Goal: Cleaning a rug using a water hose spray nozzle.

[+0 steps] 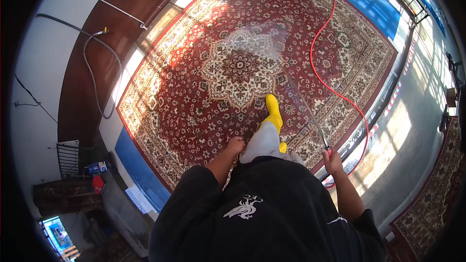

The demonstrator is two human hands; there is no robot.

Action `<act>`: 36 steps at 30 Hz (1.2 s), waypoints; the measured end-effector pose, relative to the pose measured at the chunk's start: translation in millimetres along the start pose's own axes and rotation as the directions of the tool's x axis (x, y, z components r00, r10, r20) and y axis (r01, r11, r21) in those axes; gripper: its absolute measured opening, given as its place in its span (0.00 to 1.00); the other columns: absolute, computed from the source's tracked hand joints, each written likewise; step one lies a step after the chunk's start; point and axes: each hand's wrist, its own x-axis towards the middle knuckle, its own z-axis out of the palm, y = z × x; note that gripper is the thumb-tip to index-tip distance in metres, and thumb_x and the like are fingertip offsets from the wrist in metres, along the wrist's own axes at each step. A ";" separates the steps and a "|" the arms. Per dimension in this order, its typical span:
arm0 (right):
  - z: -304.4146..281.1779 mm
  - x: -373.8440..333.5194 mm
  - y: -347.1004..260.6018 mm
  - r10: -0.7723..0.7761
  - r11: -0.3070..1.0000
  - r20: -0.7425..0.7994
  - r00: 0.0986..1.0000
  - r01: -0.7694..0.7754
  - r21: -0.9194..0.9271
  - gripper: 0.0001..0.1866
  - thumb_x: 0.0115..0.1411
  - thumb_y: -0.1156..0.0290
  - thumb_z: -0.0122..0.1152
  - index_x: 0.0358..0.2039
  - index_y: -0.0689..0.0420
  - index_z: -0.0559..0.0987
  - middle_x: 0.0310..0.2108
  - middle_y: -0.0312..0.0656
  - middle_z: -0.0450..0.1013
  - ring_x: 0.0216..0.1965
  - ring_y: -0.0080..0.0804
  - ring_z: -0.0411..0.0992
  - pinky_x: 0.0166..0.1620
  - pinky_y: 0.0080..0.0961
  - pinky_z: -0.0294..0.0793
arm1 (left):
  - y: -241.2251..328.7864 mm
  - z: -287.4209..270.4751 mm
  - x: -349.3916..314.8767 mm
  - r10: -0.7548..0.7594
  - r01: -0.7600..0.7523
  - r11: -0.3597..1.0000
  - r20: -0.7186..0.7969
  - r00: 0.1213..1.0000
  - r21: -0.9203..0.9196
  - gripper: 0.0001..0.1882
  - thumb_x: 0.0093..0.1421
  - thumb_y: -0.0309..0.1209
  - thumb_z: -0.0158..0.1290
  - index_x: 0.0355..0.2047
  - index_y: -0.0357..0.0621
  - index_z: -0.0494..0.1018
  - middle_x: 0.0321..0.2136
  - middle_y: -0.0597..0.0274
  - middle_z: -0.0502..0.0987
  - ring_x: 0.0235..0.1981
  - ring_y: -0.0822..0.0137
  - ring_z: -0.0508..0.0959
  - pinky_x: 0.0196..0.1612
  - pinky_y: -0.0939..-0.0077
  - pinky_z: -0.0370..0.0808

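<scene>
My right hand [333, 161] is wrapped round the grip of a long, thin metal spray wand [315, 123], held out over the carpet to my right. A pale fan of water spray [257, 39] spreads from its far end across the carpet's central medallion. Under my feet lies the large carpet [184, 77], dark red with a cream and brown floral pattern. My left hand [236, 145] hangs by my thigh, fingers curled closed, with nothing visible in it. One yellow rubber boot [273, 109] stands forward on the carpet; the other is mostly hidden behind my leg.
A red hose [315, 68] runs over the carpet's right side and curves back near my right hand. A grey hose [119, 63] hangs at the left wall. Blue flooring [133, 165] borders the carpet. Another patterned carpet [429, 199] lies at the far right.
</scene>
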 end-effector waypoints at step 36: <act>216.8 -156.0 -277.3 0.156 0.978 0.431 0.889 -0.079 -0.192 0.27 0.59 0.48 0.48 0.35 0.66 0.71 0.27 0.59 0.72 0.34 0.54 0.73 0.37 0.40 0.69 | -5.3 -93.0 -87.1 -0.118 0.290 0.918 0.515 0.849 -0.269 0.14 0.63 0.31 0.35 0.47 0.41 0.59 0.26 0.54 0.74 0.22 0.64 0.77 0.26 0.67 0.78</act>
